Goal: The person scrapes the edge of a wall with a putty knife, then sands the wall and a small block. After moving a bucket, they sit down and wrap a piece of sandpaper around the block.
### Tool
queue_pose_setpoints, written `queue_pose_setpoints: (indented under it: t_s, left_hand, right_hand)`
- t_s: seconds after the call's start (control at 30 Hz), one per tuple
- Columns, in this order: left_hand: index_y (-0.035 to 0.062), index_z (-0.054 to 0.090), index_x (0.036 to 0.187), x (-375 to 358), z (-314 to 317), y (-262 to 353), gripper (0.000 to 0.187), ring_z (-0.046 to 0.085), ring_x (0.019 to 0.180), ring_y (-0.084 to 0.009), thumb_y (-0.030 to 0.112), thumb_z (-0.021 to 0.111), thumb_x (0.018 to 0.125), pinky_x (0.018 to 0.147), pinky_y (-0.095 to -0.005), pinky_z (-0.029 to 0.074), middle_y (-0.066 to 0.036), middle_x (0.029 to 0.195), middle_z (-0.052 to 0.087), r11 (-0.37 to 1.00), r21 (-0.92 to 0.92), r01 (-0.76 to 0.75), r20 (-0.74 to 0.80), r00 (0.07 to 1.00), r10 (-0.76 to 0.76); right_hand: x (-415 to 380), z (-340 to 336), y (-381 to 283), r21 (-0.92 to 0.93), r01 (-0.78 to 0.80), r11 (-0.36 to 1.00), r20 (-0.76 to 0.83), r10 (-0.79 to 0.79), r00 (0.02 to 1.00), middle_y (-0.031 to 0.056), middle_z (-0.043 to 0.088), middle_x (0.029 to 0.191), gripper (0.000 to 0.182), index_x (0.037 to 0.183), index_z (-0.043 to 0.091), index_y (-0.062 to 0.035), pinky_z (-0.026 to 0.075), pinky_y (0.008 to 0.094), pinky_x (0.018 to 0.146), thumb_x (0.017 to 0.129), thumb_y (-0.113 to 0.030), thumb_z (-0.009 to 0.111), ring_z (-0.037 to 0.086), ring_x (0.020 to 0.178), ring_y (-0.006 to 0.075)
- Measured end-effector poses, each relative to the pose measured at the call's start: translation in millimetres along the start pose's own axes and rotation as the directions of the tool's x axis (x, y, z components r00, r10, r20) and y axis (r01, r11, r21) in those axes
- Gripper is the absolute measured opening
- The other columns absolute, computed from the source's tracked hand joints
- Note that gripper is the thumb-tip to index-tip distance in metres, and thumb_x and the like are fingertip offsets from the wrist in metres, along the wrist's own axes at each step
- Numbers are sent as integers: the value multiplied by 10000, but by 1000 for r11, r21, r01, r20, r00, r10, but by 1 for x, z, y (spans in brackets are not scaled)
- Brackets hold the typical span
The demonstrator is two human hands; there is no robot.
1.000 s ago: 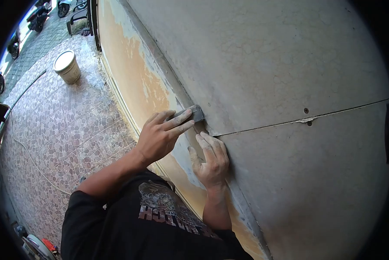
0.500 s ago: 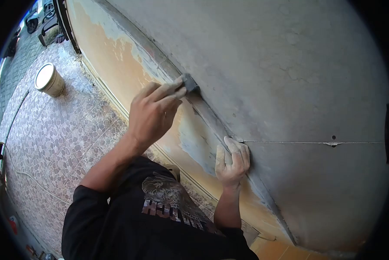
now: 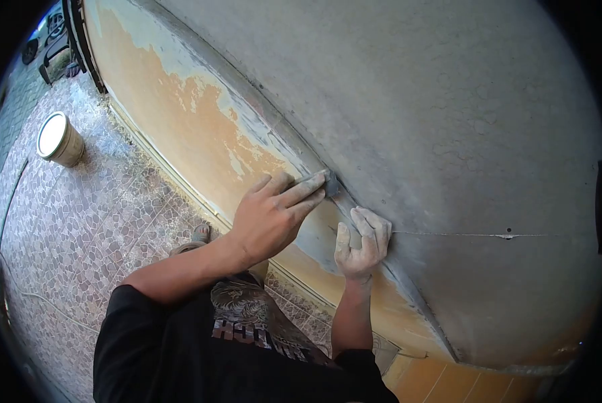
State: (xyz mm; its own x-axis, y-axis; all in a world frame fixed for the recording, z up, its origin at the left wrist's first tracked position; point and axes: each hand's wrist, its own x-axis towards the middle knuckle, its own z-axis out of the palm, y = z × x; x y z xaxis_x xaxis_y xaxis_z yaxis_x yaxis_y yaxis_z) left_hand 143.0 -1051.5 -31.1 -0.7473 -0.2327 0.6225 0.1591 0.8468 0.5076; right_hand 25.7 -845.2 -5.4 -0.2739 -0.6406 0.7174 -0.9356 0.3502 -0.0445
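My left hand [image 3: 274, 215] is closed, its fingers together on a small dark block [image 3: 332, 185] pressed to the long grey ledge [image 3: 294, 141] of the wall. Its thumb is hidden. A little to the right, my right hand [image 3: 363, 245] rests at the same edge with bent fingers and the thumb apart, and nothing shows in it. Pale dust coats the fingers of both hands. Below the ledge, the wall [image 3: 173, 94] has orange paint with whitish patches. Grey surface [image 3: 448, 134] spreads above it, with a thin seam line right of my right hand.
A bucket with a white top [image 3: 61, 140] stands on the patterned stone floor [image 3: 79, 228] at the left. A hose [image 3: 7, 201] lies near it. A sandalled foot [image 3: 202, 233] shows beside the wall base. Orange tiles [image 3: 448, 384] are at the bottom right.
My left hand and the dark block have moved down and right along the ledge, closer to my right hand. The view has shifted slightly, and a foot now shows.
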Motion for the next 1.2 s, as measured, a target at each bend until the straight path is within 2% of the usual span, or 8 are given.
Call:
queue_pose_setpoints:
  t_s: [0.23,0.4,0.6,0.73,0.8,0.9,1.07,1.2]
  left_hand:
    - [81,815,1228,15,-21,-39,324,673,1036,-235,100,726,917,893,-366,563,-13,1412,745,992,83,100,-133,987,-88]
    - [137,822,1260,-11,0,-6,381,668,1119,-214,125,760,884,958,-364,551,5,1482,703,983,39,-177,68,982,174]
    - [71,829,1203,18,-28,-56,285,703,990,-252,88,744,932,889,-379,576,-47,1370,772,985,72,157,-206,969,-139]
    - [116,831,1232,-12,-4,-12,335,684,1064,-202,102,764,904,931,-368,562,14,1427,736,990,76,-123,12,992,122]
    - [112,835,1218,-8,-6,-19,311,689,1039,-220,100,760,917,915,-368,570,5,1398,753,994,-4,-107,-6,994,107]
    - [95,835,1201,18,-35,-53,268,696,986,-261,97,745,949,892,-370,580,-27,1340,783,984,8,175,-184,968,-171]
    - [109,834,1228,-8,-9,-19,313,686,1012,-237,126,770,921,937,-366,567,-11,1350,778,996,50,-70,-40,997,72]
    - [104,834,1210,6,-17,-40,293,685,996,-251,131,776,924,915,-359,573,-17,1347,779,997,7,83,-173,982,-80]
  right_hand:
    - [-2,13,4,-59,15,998,-8,-15,1000,118,765,1103,280,1134,781,-26,561,436,858,886,-130,860,729,978,304]
    - [-1,23,2,-69,6,998,-22,-7,1000,117,775,1061,244,1102,786,-27,566,421,831,892,-130,859,733,928,307]
    - [-1,23,0,-86,-13,996,-58,8,998,114,783,1041,203,1078,786,-29,566,420,816,906,-120,844,735,911,302]
    - [1,26,0,-105,-27,994,-50,22,999,112,787,1039,175,1066,785,-31,562,417,812,918,-117,826,739,904,294]
    - [2,27,0,-108,0,994,-63,-7,998,109,788,1034,167,1060,785,-32,562,416,810,919,-113,824,740,897,294]
    - [1,26,-1,-111,2,994,-69,-9,998,105,789,1021,155,1050,784,-35,562,415,803,919,-108,822,743,887,293]
    - [3,31,-1,-120,3,993,-88,-13,996,99,789,999,141,1042,787,-40,563,412,789,919,-103,817,745,877,289]
    - [2,31,0,-146,-3,989,-107,-12,994,96,787,984,114,1026,790,-47,562,404,778,924,-96,806,743,865,283]
